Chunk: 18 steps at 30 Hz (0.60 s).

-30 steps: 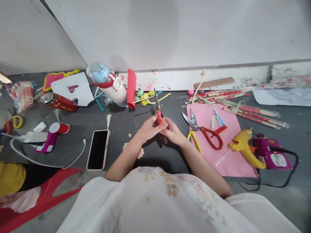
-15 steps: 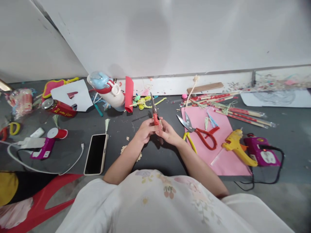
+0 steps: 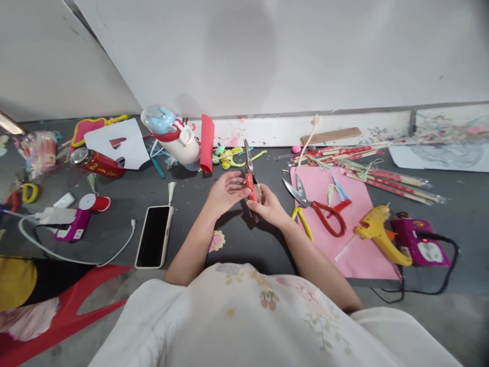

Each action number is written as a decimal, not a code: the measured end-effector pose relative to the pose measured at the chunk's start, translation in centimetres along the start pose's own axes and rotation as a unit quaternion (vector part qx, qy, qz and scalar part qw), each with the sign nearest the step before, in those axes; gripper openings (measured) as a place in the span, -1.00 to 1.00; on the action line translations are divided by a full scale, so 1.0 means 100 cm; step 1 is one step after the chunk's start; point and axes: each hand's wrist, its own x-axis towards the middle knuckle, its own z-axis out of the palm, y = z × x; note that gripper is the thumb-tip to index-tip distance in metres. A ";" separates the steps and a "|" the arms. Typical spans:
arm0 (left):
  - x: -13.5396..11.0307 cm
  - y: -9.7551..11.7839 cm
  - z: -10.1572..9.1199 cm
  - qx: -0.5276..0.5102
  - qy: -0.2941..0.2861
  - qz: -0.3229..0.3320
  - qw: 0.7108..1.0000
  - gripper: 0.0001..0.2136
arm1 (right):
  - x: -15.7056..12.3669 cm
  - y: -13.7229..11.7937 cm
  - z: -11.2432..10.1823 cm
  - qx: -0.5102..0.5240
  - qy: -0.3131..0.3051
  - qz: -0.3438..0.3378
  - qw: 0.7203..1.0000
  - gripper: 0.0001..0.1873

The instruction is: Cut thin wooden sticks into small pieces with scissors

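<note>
My right hand (image 3: 269, 208) is closed around a pair of red-handled pliers (image 3: 250, 186), whose long metal jaws point away from me over the dark table. A small pale piece, too unclear to name, shows by my right fingers. My left hand (image 3: 225, 193) is to the left of the pliers with its fingers stretched apart. Its thumb reaches to the red handle, and I cannot tell whether it presses there. Beside my left forearm lies a small scalloped piece (image 3: 217, 240), pink with a tan edge, on the table.
Right: red-handled scissors (image 3: 330, 216) and yellow handles (image 3: 304, 224) on pink paper (image 3: 367, 255), a yellow glue gun (image 3: 376, 232), a purple power block (image 3: 424, 244). Left: a phone (image 3: 153, 237), thread spool (image 3: 95, 202), drink can (image 3: 101, 163) and bottle (image 3: 179, 145). Wrapped sticks (image 3: 389, 178) lie behind.
My left hand has loosened from the red handle and its fingers have spread. The pliers stay in my right hand. The scalloped piece shows more clearly, and the view has shifted slightly.
</note>
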 end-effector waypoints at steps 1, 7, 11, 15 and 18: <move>0.000 0.002 -0.006 0.065 0.064 0.060 0.994 -0.53 | 0.000 0.000 -0.001 -0.021 0.013 0.002 1.000 -0.50; 0.002 0.002 -0.032 0.453 0.226 0.304 0.807 -0.79 | -0.008 -0.011 0.000 -0.100 -0.034 -0.013 0.994 -0.52; 0.002 -0.004 -0.038 0.469 0.237 0.302 0.795 -0.80 | -0.013 -0.017 0.002 -0.109 -0.084 -0.011 0.990 -0.48; 0.000 -0.005 -0.046 0.463 0.231 0.309 0.798 -0.79 | -0.014 -0.017 0.001 -0.079 -0.130 -0.008 0.988 -0.44; -0.002 -0.005 -0.051 0.468 0.211 0.324 0.795 -0.79 | -0.014 -0.017 -0.001 -0.071 -0.137 -0.005 0.988 -0.36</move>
